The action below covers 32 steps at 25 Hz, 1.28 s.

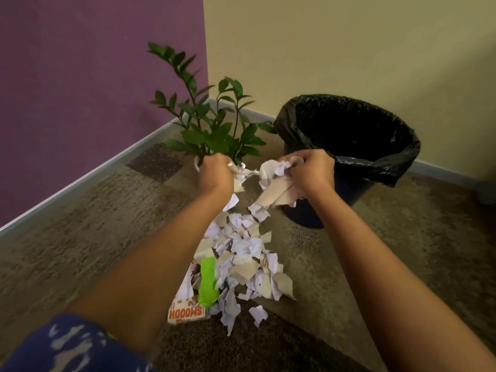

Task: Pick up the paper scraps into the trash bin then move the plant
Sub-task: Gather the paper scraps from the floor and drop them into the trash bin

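The trash bin (303,217) is dark blue, lined with a black plastic bag (375,135), and it stands on the brown carpet (80,237) close to the cream wall (349,49). Just to the left of the bin stands the plant (214,130), with dark green glossy leaves. Only a small part of its white pot (196,164) shows, beside the left hand. Both hands are raised above the carpet, in front of the bin and to its left. The left hand (214,173) is the farther one from the bin, in front of the pot. Its fingers are curled around a few white paper pieces, which stick out on the side towards the bin. The right hand (311,170) is at the front-left edge of the bin, and I cannot tell if it is above the opening. It grips a bigger bunch of crumpled white and beige pieces (276,189), which hangs below its fingers. The two bunches almost meet between the hands. The pile of paper scraps (247,259) lies on the carpet in front of the bin and to its left, below the hands, and it stretches towards the person. At the end of the pile away from the bin lie a bright green piece (208,280) and a printed piece with orange letters (185,314). One small white scrap (258,314) lies a little apart from this end. The purple wall (94,63) rises to the left of the plant. The left arm has a blue sleeve with white marks (67,345).
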Tool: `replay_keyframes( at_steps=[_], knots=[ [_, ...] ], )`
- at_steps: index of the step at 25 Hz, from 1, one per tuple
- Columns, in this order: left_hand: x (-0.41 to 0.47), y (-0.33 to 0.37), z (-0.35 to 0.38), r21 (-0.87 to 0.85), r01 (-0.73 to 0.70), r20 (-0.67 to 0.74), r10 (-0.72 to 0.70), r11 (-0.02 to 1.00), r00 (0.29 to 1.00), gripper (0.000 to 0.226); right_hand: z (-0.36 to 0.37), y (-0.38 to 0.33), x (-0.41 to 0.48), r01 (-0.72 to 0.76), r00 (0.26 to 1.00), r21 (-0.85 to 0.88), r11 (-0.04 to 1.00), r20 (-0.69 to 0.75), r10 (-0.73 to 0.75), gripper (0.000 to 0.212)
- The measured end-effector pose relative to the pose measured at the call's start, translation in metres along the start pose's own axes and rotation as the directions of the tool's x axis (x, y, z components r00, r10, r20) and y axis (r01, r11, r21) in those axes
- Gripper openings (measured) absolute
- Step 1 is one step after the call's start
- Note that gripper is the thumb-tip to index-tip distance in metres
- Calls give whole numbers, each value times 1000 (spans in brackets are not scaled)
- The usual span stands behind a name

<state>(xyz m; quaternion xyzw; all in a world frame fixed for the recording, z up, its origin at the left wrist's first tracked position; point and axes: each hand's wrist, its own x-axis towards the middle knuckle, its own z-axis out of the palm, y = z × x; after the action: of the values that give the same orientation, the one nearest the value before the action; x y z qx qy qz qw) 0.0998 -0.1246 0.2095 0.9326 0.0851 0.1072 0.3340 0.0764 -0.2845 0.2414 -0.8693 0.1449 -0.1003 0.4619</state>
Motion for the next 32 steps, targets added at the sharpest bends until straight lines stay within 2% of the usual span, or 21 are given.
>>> replay_keyframes(
  at_steps=[7,10,17,21,24,26,27,30,32],
  knots=[
    [30,82,-50,-136,-110,-119,94,985,988,19,-73,-72,50,-10,992,139,990,-120,27,14],
    [40,121,-60,-183,-152,-160,123,971,979,16,-97,-83,78,-33,979,162,986,-191,64,19],
    [52,191,-29,-333,-120,-150,73,935,986,26,-128,-52,126,-23,961,-21,1000,-276,17,23],
    [60,209,-3,-437,-37,-133,-24,899,991,27,-124,-16,141,-1,977,-170,985,-211,-35,28],
    [60,214,18,-401,-19,-98,-22,916,995,22,-119,3,149,16,1000,-358,934,-5,-19,27],
    [59,213,33,-376,20,-54,-44,926,998,18,-117,10,151,15,990,-411,911,132,44,43],
    [58,212,40,-354,32,-36,-48,935,998,17,-118,12,154,7,988,-411,911,143,57,51],
    [54,211,60,-237,20,36,-12,971,999,14,-123,15,159,10,1000,-340,941,-24,-20,44],
    [53,213,71,-174,17,129,5,985,992,19,-128,14,160,25,991,-294,955,-116,-62,42]
  ],
)
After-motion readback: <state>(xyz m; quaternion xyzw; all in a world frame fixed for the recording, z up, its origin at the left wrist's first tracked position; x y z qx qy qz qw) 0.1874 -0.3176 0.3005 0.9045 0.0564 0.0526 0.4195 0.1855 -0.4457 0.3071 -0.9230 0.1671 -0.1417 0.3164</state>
